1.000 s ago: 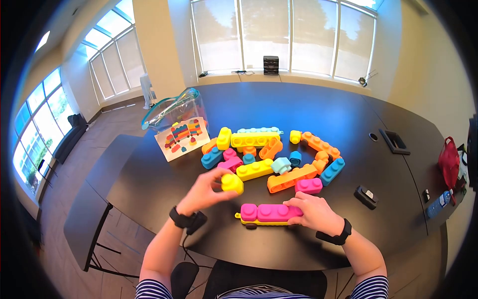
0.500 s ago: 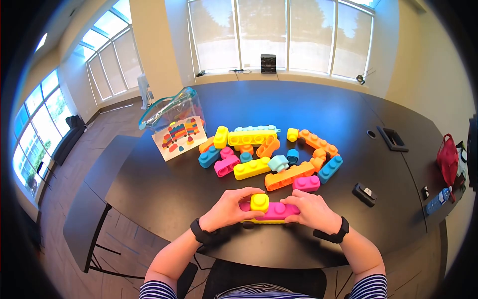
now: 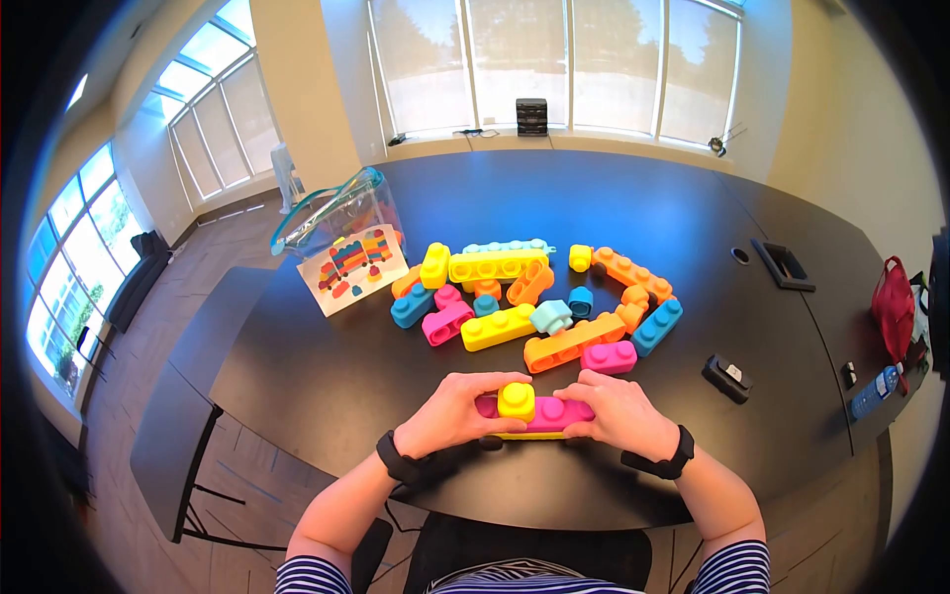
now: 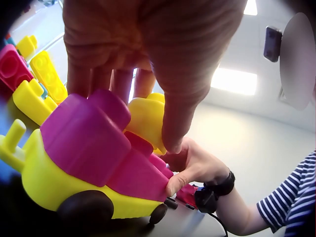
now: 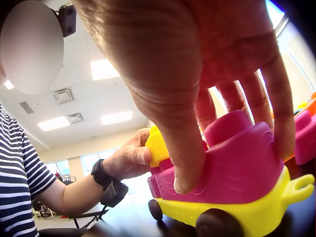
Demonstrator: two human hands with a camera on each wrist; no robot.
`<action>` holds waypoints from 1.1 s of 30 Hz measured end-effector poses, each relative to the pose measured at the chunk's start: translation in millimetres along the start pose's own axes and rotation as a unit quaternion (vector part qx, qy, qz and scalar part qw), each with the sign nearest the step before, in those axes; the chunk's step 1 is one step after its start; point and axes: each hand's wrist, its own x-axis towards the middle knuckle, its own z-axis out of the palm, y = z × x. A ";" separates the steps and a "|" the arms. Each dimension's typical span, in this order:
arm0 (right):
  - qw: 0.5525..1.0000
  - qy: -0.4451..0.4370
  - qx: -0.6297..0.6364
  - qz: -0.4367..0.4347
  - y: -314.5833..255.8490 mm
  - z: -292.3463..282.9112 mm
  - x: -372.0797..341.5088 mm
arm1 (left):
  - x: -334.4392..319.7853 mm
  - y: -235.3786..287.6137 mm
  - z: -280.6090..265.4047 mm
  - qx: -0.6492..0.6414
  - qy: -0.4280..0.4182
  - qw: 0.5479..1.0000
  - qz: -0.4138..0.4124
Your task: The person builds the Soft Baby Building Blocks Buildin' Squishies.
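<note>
A small yellow building block sits over the pink blocks, toward their left end. My left hand pinches it between thumb and fingers. With its thumb on the near side and fingers on the far side, my right hand grips the right end of the pink row. Beneath that row lies a yellow wheeled base with dark wheels, and a forked yellow hitch sticks out at its end. In the right wrist view the left thumb presses against the yellow block's side.
Beyond my hands several loose blocks spread out, among them a long orange block, a yellow block and a pink block. A picture card leans by a clear bag. To the right lies a black device.
My left hand has brought the yellow block down and rightward onto the pink row. Over the last half second both hands have stayed nearly in place.
</note>
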 end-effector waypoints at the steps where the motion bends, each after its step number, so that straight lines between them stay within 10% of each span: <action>1: 1.000 0.001 0.002 -0.002 0.1 0.1 0.2 | -0.1 -0.7 1.1 0.003 0.001 1.000 0.001; 30: 0.998 -0.028 -0.013 -0.059 19.9 -27.3 22.6 | -6.6 -13.2 15.2 0.007 0.024 0.999 0.036; 33: 0.994 0.069 -0.015 -0.080 25.1 -48.6 54.7 | -6.5 -15.3 16.6 0.000 0.025 0.999 0.028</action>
